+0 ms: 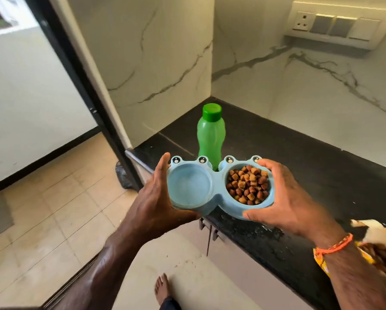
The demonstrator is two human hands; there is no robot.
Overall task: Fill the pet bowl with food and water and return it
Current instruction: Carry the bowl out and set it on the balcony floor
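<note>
Pet bowl [218, 189] held level in both hands, above the front edge of the dark tabletop [310, 171], near its left front corner. Right well heaped with brown kibble [248, 185]; left well looks pale and smooth, water likely in it but hard to tell for sure. Green bottle [211, 135] upright just behind the bowl, cap on. Food bag [379, 258] at the right front edge, open, kibble showing.

Step in hand, by the look of it: carrying the filled bowl away to its place. To do it well:
- Keep the bowl flat; any tilt toward the left spills water, toward the right sheds kibble.
- Move slowly, both ends supported, no sudden turn at the doorway.
- Lower to the floor by bending, not by tipping.

Left hand [158, 198] cupped around the left end of the bowl, thumb up along the rim, fingers curled underneath and out of sight. Right hand [286, 198] wrapped around the right end, fingers [267, 165] curled over the far rim, thumb pressed on the near rim. Both forearms reaching forward, wrists roughly level, an orange wristband [335, 245] on the right wrist.
</note>
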